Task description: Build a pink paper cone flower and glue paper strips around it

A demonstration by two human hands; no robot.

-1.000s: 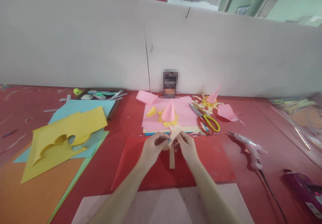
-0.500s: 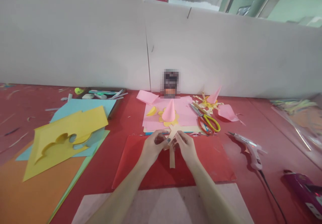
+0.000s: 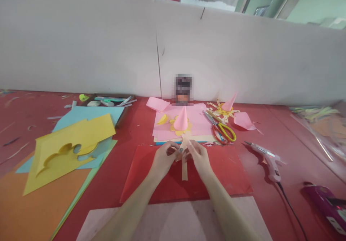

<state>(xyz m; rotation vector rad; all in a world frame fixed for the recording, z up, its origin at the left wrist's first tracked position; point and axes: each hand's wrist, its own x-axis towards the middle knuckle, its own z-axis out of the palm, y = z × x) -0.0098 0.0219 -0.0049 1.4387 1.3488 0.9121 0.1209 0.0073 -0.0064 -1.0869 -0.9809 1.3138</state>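
Observation:
Both my hands meet over a red sheet (image 3: 159, 183), pinching crossed strips of cream paper (image 3: 184, 170). My left hand (image 3: 164, 158) is closed on the strips, thumb on top. From the other side my right hand (image 3: 199, 156) grips them between thumb and fingers. One strip end hangs down between the hands; another points up and away from me. My fingers partly hide where the strips cross. Just beyond stands a pink paper cone (image 3: 181, 120) on a yellow flower-shaped piece (image 3: 173, 126), with a yellow crescent cutout (image 3: 162, 119) to its left.
Scissors (image 3: 221, 129) with red and yellow handles lie right of the pink sheets (image 3: 159, 131). Farther back is another cone on a flower (image 3: 229, 105). A glue gun (image 3: 270, 158) and a purple device (image 3: 321, 201) lie right. Yellow cut paper (image 3: 54, 143) lies left, before a tray (image 3: 119, 120).
The fingers of my right hand have shifted slightly over the crossed strips, covering more of the upper one. Both hands stay in the same place, and the other things have not moved.

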